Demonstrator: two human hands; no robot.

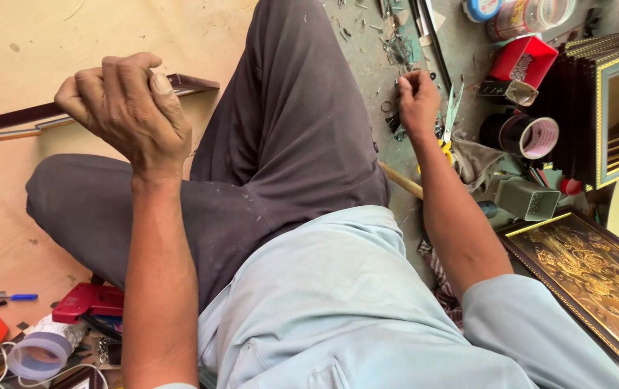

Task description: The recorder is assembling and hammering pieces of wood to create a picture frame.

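Floor (367, 65): grey-green, littered with scraps; plywood sheet (50, 43) under our left hand (126, 108), fisted around dark frame moulding (7, 121), long axis left-right. Right hand (417, 97) pinching something small, unidentifiable.

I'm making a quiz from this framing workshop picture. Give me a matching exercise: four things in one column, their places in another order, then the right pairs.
Things:
1. left hand
2. right hand
3. gold relief picture
4. red stapler

Places:
A. lower right, on the floor
B. gripping a dark frame strip
C. lower left, beside a tape roll
D. over the littered floor near the scissors

Pairs: 1-B, 2-D, 3-A, 4-C
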